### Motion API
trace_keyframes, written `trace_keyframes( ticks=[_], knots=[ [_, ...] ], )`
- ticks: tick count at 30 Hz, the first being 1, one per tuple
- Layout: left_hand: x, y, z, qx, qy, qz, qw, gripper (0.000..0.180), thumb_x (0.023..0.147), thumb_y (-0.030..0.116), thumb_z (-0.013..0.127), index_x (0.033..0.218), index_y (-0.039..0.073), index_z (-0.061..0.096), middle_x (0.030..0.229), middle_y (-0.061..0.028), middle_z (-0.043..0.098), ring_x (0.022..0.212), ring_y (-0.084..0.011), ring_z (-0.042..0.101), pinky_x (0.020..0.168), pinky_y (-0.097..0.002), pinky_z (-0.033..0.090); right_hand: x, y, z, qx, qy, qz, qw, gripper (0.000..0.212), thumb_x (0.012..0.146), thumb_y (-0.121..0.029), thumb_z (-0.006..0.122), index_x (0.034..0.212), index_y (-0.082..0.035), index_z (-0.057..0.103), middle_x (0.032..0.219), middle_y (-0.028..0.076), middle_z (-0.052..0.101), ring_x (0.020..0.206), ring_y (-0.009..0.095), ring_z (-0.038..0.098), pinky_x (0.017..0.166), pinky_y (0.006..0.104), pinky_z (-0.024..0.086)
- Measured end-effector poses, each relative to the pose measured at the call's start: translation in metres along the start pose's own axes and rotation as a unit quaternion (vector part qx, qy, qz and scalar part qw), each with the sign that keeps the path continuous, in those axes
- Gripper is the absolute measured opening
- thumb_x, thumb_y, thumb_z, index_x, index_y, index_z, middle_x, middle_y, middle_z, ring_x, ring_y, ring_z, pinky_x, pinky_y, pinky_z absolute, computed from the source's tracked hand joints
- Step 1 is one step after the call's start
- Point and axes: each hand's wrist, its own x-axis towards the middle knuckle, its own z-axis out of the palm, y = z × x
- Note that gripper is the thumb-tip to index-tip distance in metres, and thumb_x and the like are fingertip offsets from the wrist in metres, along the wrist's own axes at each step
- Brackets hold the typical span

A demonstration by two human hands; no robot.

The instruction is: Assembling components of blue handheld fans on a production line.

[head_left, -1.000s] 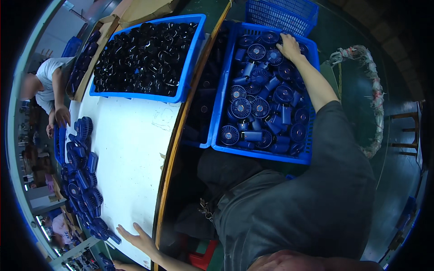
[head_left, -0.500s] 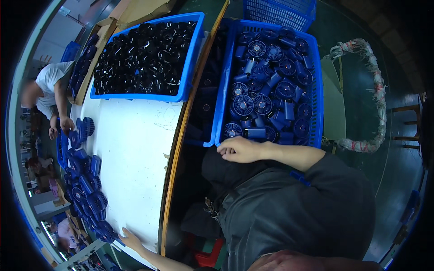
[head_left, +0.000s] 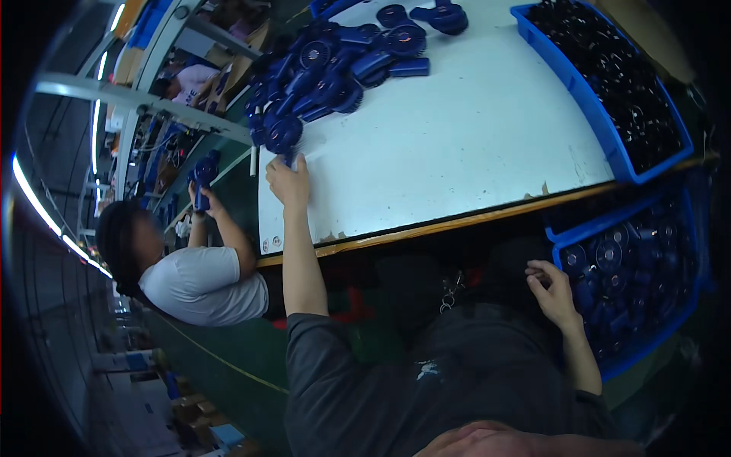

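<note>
At the table's near left corner my left hand (head_left: 289, 185) is closed around the handle of a dark blue handheld fan (head_left: 283, 135); the fingers partly hide the handle. This fan lies at the near edge of a heap of similar blue fans (head_left: 327, 87) spread over the far left of the white table (head_left: 426, 152). My right hand (head_left: 556, 295) hovers in front of my body, beside a blue crate (head_left: 647, 358) full of blue fans. Its fingers are loosely bent and apart, with nothing in them.
A blue tray (head_left: 586, 91) of glossy black parts stands on the table's right side. The wooden table edge (head_left: 457, 212) runs in front of me. At left, a person in a white shirt (head_left: 202, 282) holds another blue fan (head_left: 202, 179). Metal frame posts (head_left: 145, 99) rise beyond.
My view has swung left, bringing the fan heap and the person at left nearer. My left hand has gone from resting beside the heap to gripping a fan. My right hand stays near the crate.
</note>
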Motion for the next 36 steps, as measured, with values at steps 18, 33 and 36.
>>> trace_keyframes(
  ticks=[18, 33, 36],
  knots=[
    [-0.131, 0.085, -0.102, -0.664, -0.325, 0.109, 0.665, 0.073, 0.069, 0.023, 0.088, 0.129, 0.002, 0.052, 0.124, -0.008, 0.056, 0.117, -0.0186, 0.054, 0.106, -0.0328, 0.039, 0.077, -0.11, 0.036, 0.176, -0.033, -0.178, 0.968, 0.057, 0.095, -0.016, 0.064, 0.144, 0.002, 0.041, 0.128, 0.015, 0.055, 0.093, 0.015, 0.061, 0.085, 0.0286, 0.051],
    [-0.221, 0.163, -0.063, -0.825, -0.331, -0.162, 0.428, 0.043, 0.097, 0.017, 0.062, 0.134, -0.001, 0.046, 0.119, -0.0113, 0.06, 0.109, -0.019, 0.061, 0.096, -0.0378, 0.051, 0.057, -0.141, 0.062, -0.155, -0.199, -0.156, 0.955, 0.055, 0.081, -0.027, 0.076, 0.118, 0.005, 0.051, 0.097, 0.027, 0.066, 0.09, 0.043, 0.067, 0.077, 0.0436, 0.054],
    [-0.23, 0.169, -0.058, -0.831, -0.342, -0.206, 0.388, 0.044, 0.099, 0.037, 0.055, 0.123, 0.001, 0.054, 0.11, -0.0159, 0.065, 0.102, -0.0281, 0.065, 0.093, -0.0465, 0.053, 0.06, -0.142, 0.051, -0.196, -0.204, -0.198, 0.938, 0.046, 0.083, -0.026, 0.073, 0.108, 0.004, 0.048, 0.089, 0.027, 0.063, 0.082, 0.046, 0.064, 0.071, 0.0489, 0.052]
  ],
)
